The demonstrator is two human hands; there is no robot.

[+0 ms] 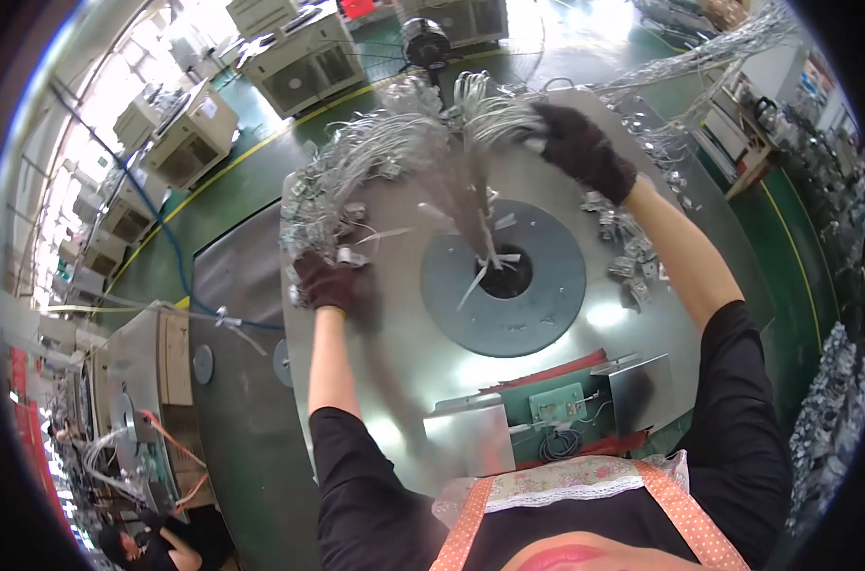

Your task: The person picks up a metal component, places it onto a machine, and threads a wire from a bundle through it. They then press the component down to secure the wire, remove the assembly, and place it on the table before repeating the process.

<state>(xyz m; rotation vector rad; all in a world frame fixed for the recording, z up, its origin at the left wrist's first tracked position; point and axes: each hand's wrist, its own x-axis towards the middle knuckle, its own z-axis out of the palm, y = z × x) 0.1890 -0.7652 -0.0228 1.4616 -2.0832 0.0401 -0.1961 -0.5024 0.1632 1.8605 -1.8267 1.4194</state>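
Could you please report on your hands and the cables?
Left hand at silvery pieces; right hand at pale cables; both grips unclear. Possibly in the way: white ties over grey disc.

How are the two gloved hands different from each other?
The left hand is closer to the person's apron, while the right hand reaches farther out. The left hand is by small silvery parts at the metal table's left side; the right hand is beside pale cables toward the far side. Both wear dark gloves.

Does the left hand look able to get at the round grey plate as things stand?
Probably yes: the left hand is to the left of the round grey plate, and nothing visible seems to stand between them.
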